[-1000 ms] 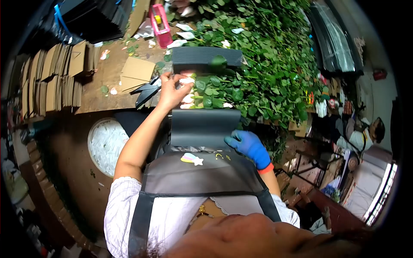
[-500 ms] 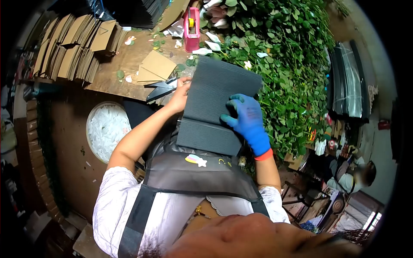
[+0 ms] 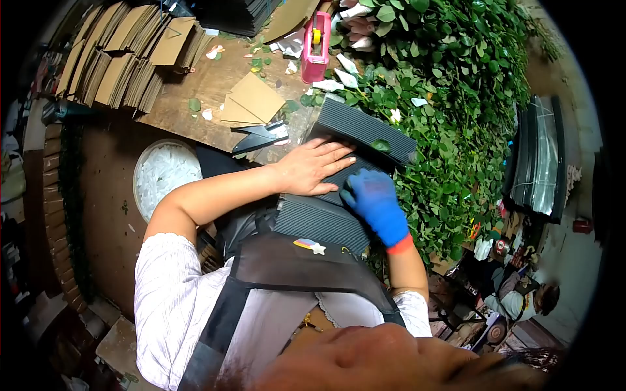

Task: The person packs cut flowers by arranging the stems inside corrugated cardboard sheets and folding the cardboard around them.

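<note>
A dark corrugated sheet (image 3: 323, 222) lies over the table's front edge, with its far part raised. My left hand (image 3: 312, 167) is bare and presses flat on the sheet's middle, fingers spread. On the right part of the sheet rests my right hand (image 3: 373, 199), in a blue glove, with its fingers curled in; what they hold, if anything, is hidden. The flowers seen earlier under the sheet do not show. Black-handled cutters (image 3: 259, 135) lie left of the sheet, beside flat brown cardboard pieces (image 3: 253, 101).
Leafy green stems (image 3: 450, 143) cover the table's right side. A pink tape dispenser (image 3: 315, 52) stands behind the sheet. Folded cardboard stacks (image 3: 120, 65) are at the back left. A round tub of white pieces (image 3: 166, 174) sits below the edge. A person (image 3: 525, 301) is at the far right.
The near part of the sheet has been folded over the flowers. My left hand has moved from the flowers onto the sheet. My right hand has moved up onto it. The view has turned.
</note>
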Action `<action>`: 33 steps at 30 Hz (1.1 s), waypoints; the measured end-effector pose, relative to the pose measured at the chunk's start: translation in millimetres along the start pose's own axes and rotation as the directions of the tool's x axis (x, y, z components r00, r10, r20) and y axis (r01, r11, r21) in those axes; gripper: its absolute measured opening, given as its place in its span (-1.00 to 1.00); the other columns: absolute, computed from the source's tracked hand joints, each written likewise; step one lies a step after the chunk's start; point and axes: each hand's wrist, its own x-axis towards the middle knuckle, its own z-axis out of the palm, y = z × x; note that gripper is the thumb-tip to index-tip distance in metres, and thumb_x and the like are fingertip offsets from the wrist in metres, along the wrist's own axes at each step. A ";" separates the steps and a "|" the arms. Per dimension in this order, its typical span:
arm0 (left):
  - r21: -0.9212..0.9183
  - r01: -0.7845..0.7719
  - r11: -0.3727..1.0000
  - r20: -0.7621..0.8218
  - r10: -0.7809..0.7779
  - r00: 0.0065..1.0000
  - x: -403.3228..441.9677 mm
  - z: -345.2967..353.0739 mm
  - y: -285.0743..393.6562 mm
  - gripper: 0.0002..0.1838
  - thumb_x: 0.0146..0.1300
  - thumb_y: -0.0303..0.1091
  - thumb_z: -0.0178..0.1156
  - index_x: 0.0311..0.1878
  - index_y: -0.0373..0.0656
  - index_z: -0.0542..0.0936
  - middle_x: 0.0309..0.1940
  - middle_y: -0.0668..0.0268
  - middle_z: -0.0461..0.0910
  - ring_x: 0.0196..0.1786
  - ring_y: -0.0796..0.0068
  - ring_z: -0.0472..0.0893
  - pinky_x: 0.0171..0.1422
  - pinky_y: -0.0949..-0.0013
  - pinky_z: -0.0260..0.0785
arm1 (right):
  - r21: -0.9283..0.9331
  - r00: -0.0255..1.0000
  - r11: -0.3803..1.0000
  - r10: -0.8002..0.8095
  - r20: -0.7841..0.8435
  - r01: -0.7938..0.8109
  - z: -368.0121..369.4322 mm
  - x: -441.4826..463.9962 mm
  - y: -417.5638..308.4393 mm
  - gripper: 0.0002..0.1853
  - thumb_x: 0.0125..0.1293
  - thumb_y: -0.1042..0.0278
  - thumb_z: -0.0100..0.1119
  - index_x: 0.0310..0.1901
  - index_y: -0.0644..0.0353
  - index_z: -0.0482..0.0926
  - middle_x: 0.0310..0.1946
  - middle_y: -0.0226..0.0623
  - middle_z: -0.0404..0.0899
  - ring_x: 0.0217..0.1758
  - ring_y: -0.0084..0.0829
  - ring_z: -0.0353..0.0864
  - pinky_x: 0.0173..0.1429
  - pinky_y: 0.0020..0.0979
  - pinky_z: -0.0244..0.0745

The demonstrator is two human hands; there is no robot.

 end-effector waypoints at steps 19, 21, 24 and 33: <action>-0.016 -0.076 0.997 -0.048 0.075 0.996 -1.1 30.1 -13.2 -0.30 0.40 0.01 0.07 0.53 -0.09 0.31 0.54 0.02 0.24 0.56 0.04 0.27 0.60 -0.12 0.03 | -0.061 0.980 0.994 0.078 -0.181 -0.091 13.7 279.9 -145.0 -0.54 0.27 0.22 0.23 0.19 0.13 0.50 -0.02 -0.21 0.68 0.07 -0.15 0.71 -0.05 0.09 0.51; -0.078 -0.065 0.995 -0.038 0.062 0.997 -0.2 23.4 -10.9 -0.33 0.40 -0.01 0.06 0.52 -0.09 0.33 0.54 0.02 0.25 0.56 0.04 0.27 0.59 -0.13 0.04 | 0.033 0.975 0.999 0.039 -0.219 -0.032 -7.1 263.0 -138.4 -0.70 0.29 0.19 0.21 0.02 0.05 0.58 -0.13 -0.23 0.70 -0.04 -0.16 0.73 -0.09 0.04 0.54; -0.209 0.042 0.977 -0.001 -0.043 0.999 1.3 19.0 -4.6 -0.35 0.41 -0.06 0.09 0.49 -0.13 0.35 0.49 -0.04 0.30 0.49 0.01 0.35 0.58 -0.04 0.10 | 0.159 0.897 0.963 -0.133 -0.422 0.217 -36.4 212.0 -123.6 -0.72 0.33 0.05 0.22 -0.07 0.01 0.60 -0.25 -0.19 0.67 -0.14 -0.09 0.70 -0.13 -0.07 0.56; -0.185 0.037 0.982 -0.015 -0.040 0.999 2.6 11.3 -2.9 -0.32 0.27 0.07 0.23 0.39 -0.07 0.46 0.36 0.21 0.51 0.38 0.13 0.48 0.44 0.01 0.32 | 0.858 0.991 0.507 0.129 0.024 -0.087 -20.5 -1.5 -13.3 -0.59 0.35 0.00 0.31 -0.02 0.20 0.68 -0.38 -0.23 0.69 -0.39 -0.44 0.67 -0.23 -0.34 0.59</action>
